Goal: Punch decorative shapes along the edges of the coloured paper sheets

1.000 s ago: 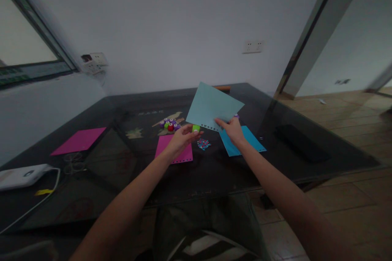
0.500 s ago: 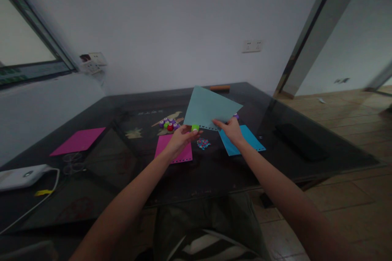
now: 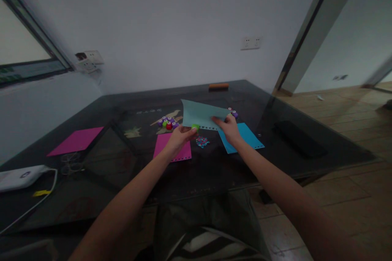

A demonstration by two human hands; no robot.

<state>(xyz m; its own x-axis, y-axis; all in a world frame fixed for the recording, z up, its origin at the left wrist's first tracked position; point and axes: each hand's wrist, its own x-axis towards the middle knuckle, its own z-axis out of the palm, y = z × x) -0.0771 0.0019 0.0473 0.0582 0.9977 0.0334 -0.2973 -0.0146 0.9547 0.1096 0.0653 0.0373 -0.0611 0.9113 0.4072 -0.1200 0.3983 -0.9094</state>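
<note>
A light blue-green sheet of paper (image 3: 200,113) with a row of holes along its near edge is held up over the table, its far part bent. My right hand (image 3: 229,129) pinches its right side, thumb and fingers closed on the paper. At the near left corner, my left hand (image 3: 180,136) grips a small green paper punch (image 3: 195,127) set at the paper's edge. Just below lies a scatter of tiny pink and blue paper bits (image 3: 202,142). A pink sheet (image 3: 162,147) with holes is under my left forearm, and a blue sheet (image 3: 248,135) lies beside my right wrist.
Several purple, green and red punches (image 3: 169,125) stand behind my left hand; more purple ones (image 3: 234,114) are beyond the right. Another pink sheet (image 3: 76,140), a white power strip (image 3: 21,177) with cable, a dark case (image 3: 300,139) and a brown roll (image 3: 218,86) lie on the dark table (image 3: 196,183).
The paper's far part has dropped toward the table, uncovering the brown roll and the punches behind my right hand. Both hands keep their hold on the paper and punch.
</note>
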